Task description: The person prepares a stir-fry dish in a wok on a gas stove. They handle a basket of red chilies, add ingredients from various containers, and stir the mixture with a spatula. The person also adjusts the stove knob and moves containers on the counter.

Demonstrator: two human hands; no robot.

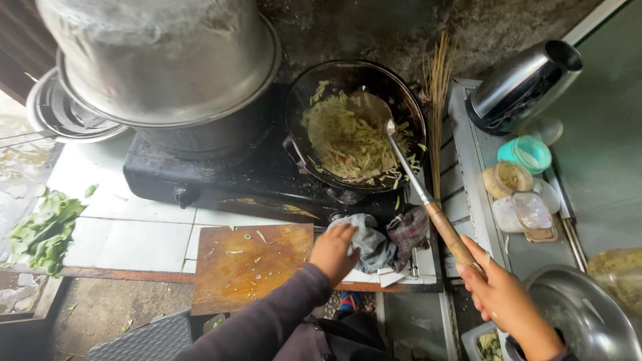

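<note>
My right hand (498, 294) is clenched around the wooden end of the long metal spatula with the wooden handle (428, 200), and its blade lies in the pile of pale shredded vegetable (348, 144) inside the round black wok (354, 124). My left hand (332, 253) rests with loose fingers on the crumpled grey-blue cloth (371, 241) just in front of the wok; I cannot tell whether it grips the cloth or only presses on it.

I judge 3 risks from here. I hold the spatula at its far end, so a hard push could tip shreds over the wok's rim; a few pale strips already lie on the rim and on the black 2-burner gas stove (200, 177). The cloth and the dark checked rag (409, 230) beside it sit close to the wok's front edge, so heat or a flame could catch them. The large dented steel pot (160, 60), to the left of the wok, stands close enough to knock with a wide stir.

The shreds are thin, limp and yellowish, flecked with green and a little red, heaped in the wok's middle and reaching its right wall. The worn orange wooden cutting board (251, 264), in front of the wok and to its left, carries a few stray scraps.
</note>
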